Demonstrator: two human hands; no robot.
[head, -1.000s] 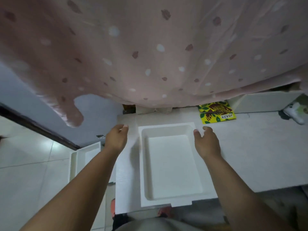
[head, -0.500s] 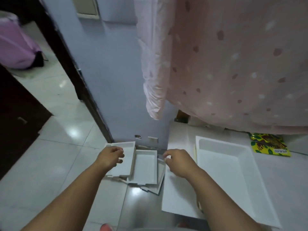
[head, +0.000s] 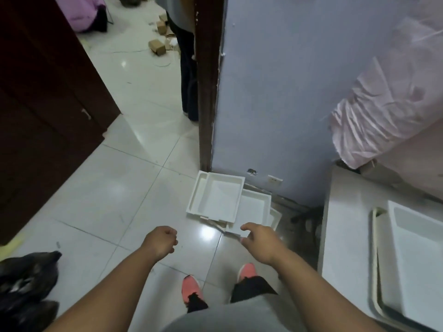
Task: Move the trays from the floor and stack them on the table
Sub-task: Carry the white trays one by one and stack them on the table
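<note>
Several white trays lie in a loose pile on the tiled floor against the lilac wall. The top tray [head: 217, 197] has a narrow side compartment, and a second tray [head: 255, 207] sticks out from under it to the right. On the white table [head: 347, 226] at the right sits a white tray [head: 418, 259] on a cream tray [head: 376, 267]. My left hand [head: 161, 243] hovers above the floor in front of the pile, fingers curled, holding nothing. My right hand [head: 260, 240] is spread above the pile's near right corner, empty.
A dark wooden door frame [head: 207, 82] stands left of the wall, with a person's legs [head: 188, 73] behind it. A dark cabinet [head: 45, 111] fills the left side. Dark shoes [head: 26, 283] lie at the bottom left. A pink curtain [head: 388, 109] hangs over the table. My pink shoes [head: 191, 287] are below.
My view has swung from the table down to the floor pile. Both hands left the tray on the table and now hover in front of the floor trays.
</note>
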